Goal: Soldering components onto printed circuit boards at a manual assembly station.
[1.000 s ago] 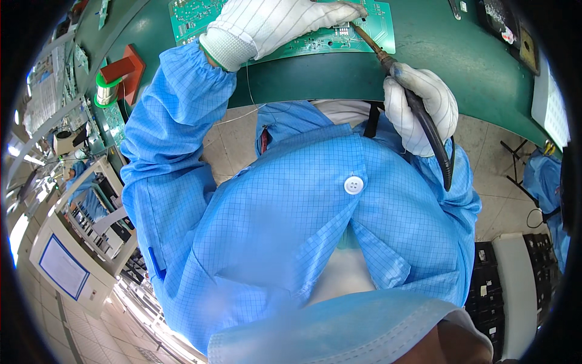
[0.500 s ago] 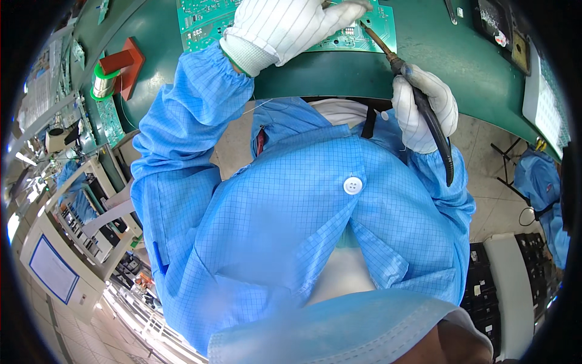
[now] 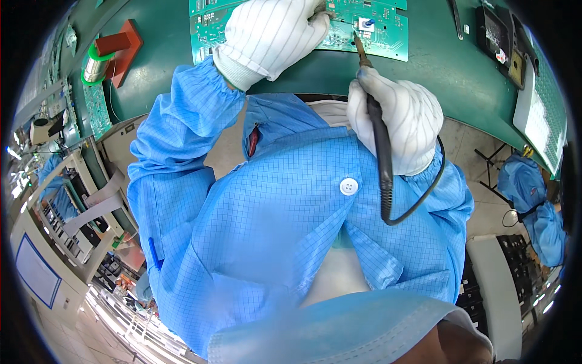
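Observation:
My left hand (image 3: 270, 39), in a white striped glove, is closed in a pinch over the green circuit board (image 3: 388, 42) at the top. A thin strand of solder wire appears to come from its fingertips, though the glove mostly hides it. My right hand (image 3: 403, 118), gloved too, grips a black-handled soldering iron (image 3: 377, 130). The iron's brownish tip points up at the board, close to a blue-topped part (image 3: 367, 24) on a white base. From the handle's lower end, the cord loops back past my right wrist.
A solder spool (image 3: 96, 68) with green rims hangs on a red stand (image 3: 128, 51) at the left of the green tabletop (image 3: 160, 54). Farther right are a black tray (image 3: 492, 33) and a white rack (image 3: 533, 103). Another person's blue sleeve (image 3: 527, 185) shows at the right.
My right hand and the iron have moved left, and the handle now stands more upright. My left hand has drawn slightly left, uncovering the blue-topped part. The view has shifted somewhat.

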A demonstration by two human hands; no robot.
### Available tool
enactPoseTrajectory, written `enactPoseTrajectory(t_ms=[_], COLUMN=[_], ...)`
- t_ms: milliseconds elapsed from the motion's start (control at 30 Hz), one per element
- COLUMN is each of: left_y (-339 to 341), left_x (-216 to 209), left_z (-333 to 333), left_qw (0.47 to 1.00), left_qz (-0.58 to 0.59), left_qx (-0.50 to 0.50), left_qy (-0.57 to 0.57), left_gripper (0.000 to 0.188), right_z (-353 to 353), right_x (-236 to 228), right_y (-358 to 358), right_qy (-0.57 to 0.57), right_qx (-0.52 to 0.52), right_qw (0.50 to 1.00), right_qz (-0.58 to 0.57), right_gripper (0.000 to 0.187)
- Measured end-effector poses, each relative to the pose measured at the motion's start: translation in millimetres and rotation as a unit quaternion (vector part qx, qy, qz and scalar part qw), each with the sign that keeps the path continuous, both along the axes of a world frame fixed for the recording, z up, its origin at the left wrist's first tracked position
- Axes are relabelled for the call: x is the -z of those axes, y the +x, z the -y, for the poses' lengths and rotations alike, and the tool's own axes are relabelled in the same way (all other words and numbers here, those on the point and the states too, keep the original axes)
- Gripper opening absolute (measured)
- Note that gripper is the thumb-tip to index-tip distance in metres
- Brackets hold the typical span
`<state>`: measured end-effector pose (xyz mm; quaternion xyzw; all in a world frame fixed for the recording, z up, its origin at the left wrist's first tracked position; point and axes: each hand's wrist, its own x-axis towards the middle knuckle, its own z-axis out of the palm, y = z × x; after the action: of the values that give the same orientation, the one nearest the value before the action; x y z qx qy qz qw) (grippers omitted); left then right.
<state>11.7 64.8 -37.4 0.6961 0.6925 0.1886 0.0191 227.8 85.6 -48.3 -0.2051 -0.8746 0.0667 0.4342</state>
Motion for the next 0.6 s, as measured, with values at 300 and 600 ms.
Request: enactPoseTrajectory(t_ms=[300,600], left_y=[-2,-2], left_x=[9,15], left_z=[0,-1], left_qw=[0.997,0.986], left_qz=[0.01,-0.057], left_qx=[0.046,0.069], left_qy=[0.053,0.137], left_gripper=[0.016,0.012], right_z=[-3,-7], right_x=[11,15], right_y=[-5,-4], right_qy=[0.042,0.051], right_qx=[0.006,-0.009], right_qw=[0.997,0.997], right_qz=[0.069,0.062], right_gripper=[0.029,0.029])
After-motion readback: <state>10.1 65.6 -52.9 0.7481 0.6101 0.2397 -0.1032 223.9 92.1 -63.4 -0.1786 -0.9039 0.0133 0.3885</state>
